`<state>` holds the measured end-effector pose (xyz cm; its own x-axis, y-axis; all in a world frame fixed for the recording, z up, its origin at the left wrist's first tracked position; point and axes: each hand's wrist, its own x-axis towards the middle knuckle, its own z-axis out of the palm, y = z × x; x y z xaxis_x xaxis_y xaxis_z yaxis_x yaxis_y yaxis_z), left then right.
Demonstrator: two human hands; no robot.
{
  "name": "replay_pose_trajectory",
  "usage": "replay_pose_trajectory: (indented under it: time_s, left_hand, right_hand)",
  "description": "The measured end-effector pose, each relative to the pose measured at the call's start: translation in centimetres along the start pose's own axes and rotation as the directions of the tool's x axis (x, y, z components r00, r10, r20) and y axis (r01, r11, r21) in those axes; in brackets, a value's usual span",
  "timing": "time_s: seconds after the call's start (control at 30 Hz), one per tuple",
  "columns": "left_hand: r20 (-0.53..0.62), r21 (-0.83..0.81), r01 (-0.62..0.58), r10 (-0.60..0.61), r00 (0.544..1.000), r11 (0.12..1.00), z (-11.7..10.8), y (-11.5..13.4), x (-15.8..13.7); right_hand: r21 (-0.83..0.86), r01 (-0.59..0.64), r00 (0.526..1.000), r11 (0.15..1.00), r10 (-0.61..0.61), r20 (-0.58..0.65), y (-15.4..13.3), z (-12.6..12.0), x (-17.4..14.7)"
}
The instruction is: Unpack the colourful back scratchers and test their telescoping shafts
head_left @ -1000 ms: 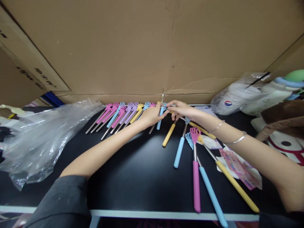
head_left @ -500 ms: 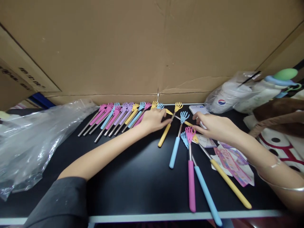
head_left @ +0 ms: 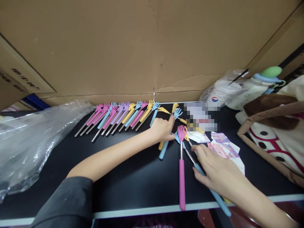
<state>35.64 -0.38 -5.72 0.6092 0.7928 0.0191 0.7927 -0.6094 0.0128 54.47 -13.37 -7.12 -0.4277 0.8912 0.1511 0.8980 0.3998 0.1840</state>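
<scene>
My left hand [head_left: 161, 129] pinches the shaft of a short blue back scratcher [head_left: 163, 150]. Its hand-shaped blue head shows beyond the fingers, and a yellow back scratcher [head_left: 175, 106] lies partly hidden beside it. My right hand [head_left: 212, 166] is over a long blue back scratcher [head_left: 223, 205] and a long yellow one, with thumb and fingers apart. Most of that yellow one is hidden under the hand. Left of it lies an extended pink back scratcher [head_left: 182, 183]. A slanted row of several pink, blue, purple and yellow back scratchers [head_left: 121, 117] lies along the back.
A clear plastic bag [head_left: 40, 136] covers the table's left side. Printed cards [head_left: 223, 142] lie on the right. A bagged white cup [head_left: 222, 93], a bottle [head_left: 263, 84] and a cloth bag [head_left: 280, 126] stand at the right. Cardboard [head_left: 106, 47] closes off the back.
My left hand has moved from the end of the row toward me and right, onto the short blue back scratcher. My right hand has come nearer, over the long scratchers. The view has shifted slightly.
</scene>
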Motion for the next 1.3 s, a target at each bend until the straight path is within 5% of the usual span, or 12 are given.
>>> replay_pose_trajectory:
  time_s: [0.2, 0.4, 0.53, 0.63, 0.77, 0.83, 1.07, 1.2, 1.3]
  left_hand:
    - [-0.038, -0.057, 0.036, -0.038, 0.999, 0.998, 0.6, -0.8, -0.5]
    - [-0.100, -0.284, 0.089, -0.122, 0.987, 0.955, -0.4, -3.4, -2.2]
    - [-0.135, -0.520, 0.039, -0.127, 0.983, 0.854, -0.9, -3.9, -5.1]
    - [-0.059, -0.667, 0.016, -0.074, 0.995, 0.745, -1.1, -2.8, -7.6]
    - [0.085, -0.842, 0.082, -0.020, 0.996, 0.534, -0.5, -1.1, -9.8]
    - [0.094, -0.865, 0.082, -0.001, 0.996, 0.496, 0.1, -0.4, -10.4]
    - [0.059, -0.458, -0.220, 0.276, 0.959, 0.861, 0.1, 2.6, -11.4]
    - [0.122, -0.274, -0.314, 0.357, 0.926, 0.909, 0.2, 5.1, -11.0]
    - [0.137, -0.247, -0.323, 0.363, 0.922, 0.914, 0.6, 5.9, -10.5]
  right_hand:
    - [0.106, -0.223, 0.955, 0.969, 0.195, 0.223, -0.7, 0.0, 2.3]
    - [0.424, -0.254, 0.966, 0.869, 0.205, 0.159, 0.4, -0.2, 2.6]
    - [0.578, -0.132, 0.990, 0.805, 0.139, 0.032, 2.5, -1.2, 2.8]
    - [0.585, -0.128, 0.983, 0.801, 0.180, -0.030, 5.0, -2.4, 4.7]
    - [0.593, -0.119, 0.990, 0.796, 0.142, 0.007, 7.8, -3.1, 8.3]
    - [0.604, -0.090, 0.995, 0.792, 0.092, 0.028, 8.5, -2.9, 9.6]
    - [0.303, -0.092, 0.994, 0.948, 0.070, 0.082, 8.6, -0.4, 12.7]
    - [0.015, -0.115, 0.970, 0.993, 0.109, 0.217, 6.5, 0.8, 14.4]
    - [-0.053, -0.114, 0.964, 0.992, 0.123, 0.236, 5.3, 0.5, 15.0]
